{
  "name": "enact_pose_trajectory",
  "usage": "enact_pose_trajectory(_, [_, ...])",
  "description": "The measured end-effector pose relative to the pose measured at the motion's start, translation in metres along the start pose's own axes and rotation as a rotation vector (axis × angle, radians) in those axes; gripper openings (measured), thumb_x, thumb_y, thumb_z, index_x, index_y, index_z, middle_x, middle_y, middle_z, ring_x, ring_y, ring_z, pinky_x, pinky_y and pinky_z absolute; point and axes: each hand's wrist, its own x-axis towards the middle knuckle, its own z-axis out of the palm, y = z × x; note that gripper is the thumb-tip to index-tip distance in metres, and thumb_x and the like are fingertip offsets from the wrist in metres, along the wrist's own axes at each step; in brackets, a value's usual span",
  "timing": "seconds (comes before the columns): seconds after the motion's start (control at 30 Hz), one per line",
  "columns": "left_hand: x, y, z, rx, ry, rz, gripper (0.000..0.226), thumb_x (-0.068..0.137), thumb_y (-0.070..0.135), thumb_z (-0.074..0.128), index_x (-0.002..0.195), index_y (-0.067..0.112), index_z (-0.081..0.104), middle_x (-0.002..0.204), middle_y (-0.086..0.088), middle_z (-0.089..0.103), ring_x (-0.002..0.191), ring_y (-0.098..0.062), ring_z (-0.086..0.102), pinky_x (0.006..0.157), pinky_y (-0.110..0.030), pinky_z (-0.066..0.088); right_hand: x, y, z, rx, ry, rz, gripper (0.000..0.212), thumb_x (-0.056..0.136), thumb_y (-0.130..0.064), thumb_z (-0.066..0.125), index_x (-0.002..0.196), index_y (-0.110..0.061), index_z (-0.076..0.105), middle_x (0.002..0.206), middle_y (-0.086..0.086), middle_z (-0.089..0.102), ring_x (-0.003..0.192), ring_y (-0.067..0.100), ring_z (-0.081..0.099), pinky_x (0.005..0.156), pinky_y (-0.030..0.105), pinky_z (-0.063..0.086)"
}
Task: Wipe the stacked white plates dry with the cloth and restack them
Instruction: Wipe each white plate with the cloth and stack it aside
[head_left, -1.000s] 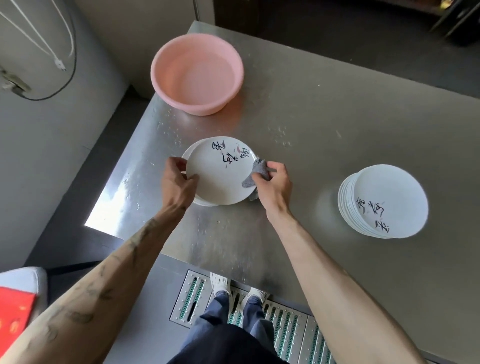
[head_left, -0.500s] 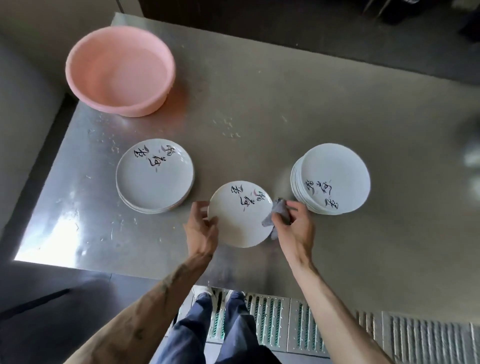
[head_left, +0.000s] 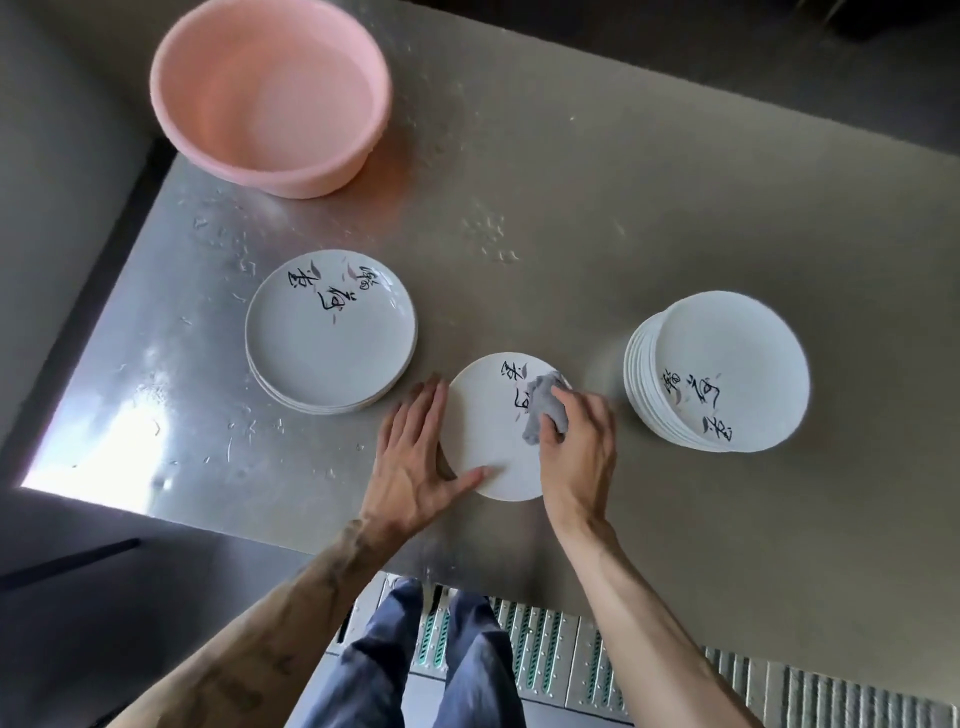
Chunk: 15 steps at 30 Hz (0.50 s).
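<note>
A single white plate (head_left: 485, 431) with black brush lettering sits between my hands near the table's front edge. My left hand (head_left: 415, 462) supports its left rim, fingers spread beneath and thumb on the face. My right hand (head_left: 576, 447) presses a small grey cloth (head_left: 543, 410) onto the plate's right half. A low stack of white plates (head_left: 327, 338) lies to the left. A taller, slightly leaning stack of white plates (head_left: 727, 364) stands to the right.
A pink plastic basin (head_left: 270, 93) stands at the back left of the steel table (head_left: 571, 208). Water droplets speckle the table's left half. The table's left and front edges are close; a floor grate and my legs show below.
The plate came off the left stack and moved right, to the middle in front of me. My right hand slid the cloth from the rim onto the plate's face. My left fingers spread out.
</note>
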Motion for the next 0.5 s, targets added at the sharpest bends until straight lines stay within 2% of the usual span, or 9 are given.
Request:
enact_pose_trajectory(0.2, [0.004,0.002,0.004,0.096,0.03,0.013,0.115,0.082,0.089,0.047,0.163,0.01,0.021,0.169,-0.005,0.024,0.155,-0.021,0.025,0.125,-0.049,0.022,0.025,-0.028,0.036,0.024,0.005,-0.082,0.036,0.083,-0.002,0.076,0.118,-0.013,0.075,0.117,0.001,0.067,0.112,0.026,0.059,0.096,0.031,0.047])
enact_pose_trajectory(0.37, [0.003,0.005,0.001,0.108,0.053,0.016,0.11,0.086,0.088,0.036,0.161,0.008,0.025,0.166,-0.01,0.03,0.153,-0.025,0.032,0.124,-0.05,0.026,-0.008,-0.035,0.053,0.019,-0.174,-0.314,0.035,0.083,-0.004,0.079,0.117,-0.011,0.075,0.117,0.0,0.067,0.109,0.024,0.061,0.101,0.029,0.046])
enact_pose_trajectory(0.43, [0.006,0.005,0.002,0.127,0.043,0.014,0.114,0.083,0.09,0.04,0.16,0.007,0.028,0.165,-0.01,0.032,0.151,-0.027,0.035,0.122,-0.052,0.028,0.003,-0.03,0.049,0.007,-0.129,-0.311,0.033,0.083,-0.002,0.078,0.115,-0.009,0.076,0.116,0.002,0.069,0.109,0.027,0.062,0.102,0.029,0.046])
enact_pose_trajectory(0.5, [0.008,0.003,0.003,0.133,0.034,0.007,0.12,0.079,0.093,0.046,0.158,0.004,0.032,0.165,-0.01,0.033,0.151,-0.027,0.035,0.122,-0.052,0.027,0.018,-0.027,0.048,-0.022,-0.057,-0.227,0.031,0.084,-0.003,0.077,0.114,-0.009,0.076,0.115,0.002,0.07,0.11,0.03,0.063,0.104,0.03,0.043])
